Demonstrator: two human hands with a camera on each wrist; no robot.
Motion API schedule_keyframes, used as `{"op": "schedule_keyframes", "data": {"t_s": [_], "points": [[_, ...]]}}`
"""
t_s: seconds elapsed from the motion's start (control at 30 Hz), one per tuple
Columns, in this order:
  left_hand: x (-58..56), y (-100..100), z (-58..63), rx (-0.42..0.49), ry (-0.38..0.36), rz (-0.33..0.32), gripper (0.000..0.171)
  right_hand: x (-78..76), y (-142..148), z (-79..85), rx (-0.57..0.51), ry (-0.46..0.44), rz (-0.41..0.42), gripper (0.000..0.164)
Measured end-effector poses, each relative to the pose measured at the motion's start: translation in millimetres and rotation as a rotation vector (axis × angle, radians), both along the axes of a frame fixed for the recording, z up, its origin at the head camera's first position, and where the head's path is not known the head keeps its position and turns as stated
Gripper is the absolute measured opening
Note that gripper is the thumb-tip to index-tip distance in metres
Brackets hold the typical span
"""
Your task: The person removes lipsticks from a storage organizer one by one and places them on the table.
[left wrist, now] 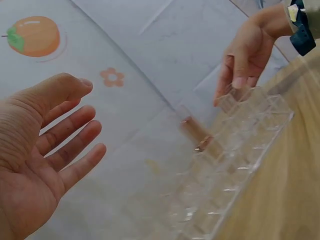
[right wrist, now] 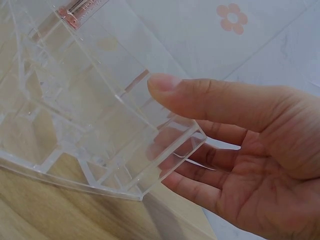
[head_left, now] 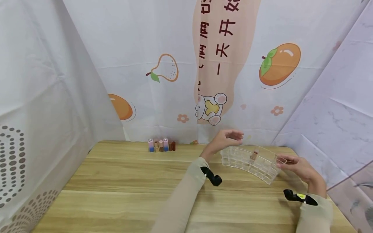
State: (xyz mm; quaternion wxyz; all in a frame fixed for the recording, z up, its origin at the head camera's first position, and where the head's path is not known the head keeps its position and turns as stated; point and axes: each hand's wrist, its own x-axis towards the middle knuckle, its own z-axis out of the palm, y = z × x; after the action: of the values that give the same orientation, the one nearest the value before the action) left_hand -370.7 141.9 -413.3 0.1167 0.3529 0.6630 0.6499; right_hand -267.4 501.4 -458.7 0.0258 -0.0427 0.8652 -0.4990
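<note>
A clear acrylic lipstick organizer [head_left: 246, 165] with rows of small compartments stands at the back right of the table. One lipstick [head_left: 254, 155] with a transparent cap is upright in its rear part; this lipstick looks blurred in the left wrist view. My right hand [head_left: 300, 166] holds the organizer's right end, thumb [right wrist: 175, 90] on one side and fingers seen through the plastic on the other. Above the organizer's left end, my left hand [head_left: 225, 139] is raised with fingers [left wrist: 80, 125] spread loosely and nothing in them.
A short row of several small lipsticks [head_left: 161, 145] stands at the table's back edge, left of centre. Behind the wooden table [head_left: 125, 187] hangs a printed cloth [head_left: 163, 106], close to the organizer. Pale cloths also hang at both sides.
</note>
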Motion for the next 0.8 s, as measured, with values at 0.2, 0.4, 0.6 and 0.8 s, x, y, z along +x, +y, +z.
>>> {"op": "schedule_keyframes", "data": {"t_s": [0.2,0.4,0.6,0.8], "points": [[5.1,21.7,-19.4,0.03,-0.072,0.03,0.038,0.2,-0.9,0.3,0.045,-0.015,-0.006,0.056],[9.9,35.0,-36.9,0.042,-0.118,0.021,0.041,1.2,-2.3,0.0,0.02,-0.013,-0.002,0.053],[9.1,47.9,-50.2,0.027,-0.119,0.03,0.042,1.6,-2.9,2.3,-0.006,-0.01,-0.002,0.05],[10.7,56.8,-55.9,0.029,-0.107,0.047,0.042,0.3,-1.3,0.9,-0.021,-0.014,-0.003,0.049]]}}
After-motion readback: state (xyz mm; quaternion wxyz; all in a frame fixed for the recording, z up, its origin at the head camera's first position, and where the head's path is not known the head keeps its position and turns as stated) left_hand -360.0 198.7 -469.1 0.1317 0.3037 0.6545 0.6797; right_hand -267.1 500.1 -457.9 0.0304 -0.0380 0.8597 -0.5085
